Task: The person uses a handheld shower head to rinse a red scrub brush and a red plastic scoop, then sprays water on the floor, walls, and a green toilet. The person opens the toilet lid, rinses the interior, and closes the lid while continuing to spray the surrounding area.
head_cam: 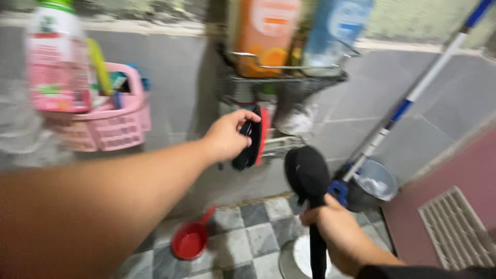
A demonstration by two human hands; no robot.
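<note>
Black-and-red scrub brush (251,138): flat oval body, black back, red strip along its right edge, held upright on edge against the grey wall just under the wire rack, black side gripped at the top. Blurred, bristles not readable. Black shower head (307,173): rounded matte-black head, upright, facing away, narrowing to a black handle and hose (318,253) that drops straight down out of view. Gripped at the neck, low and right of the brush, the two near but apart.
</note>
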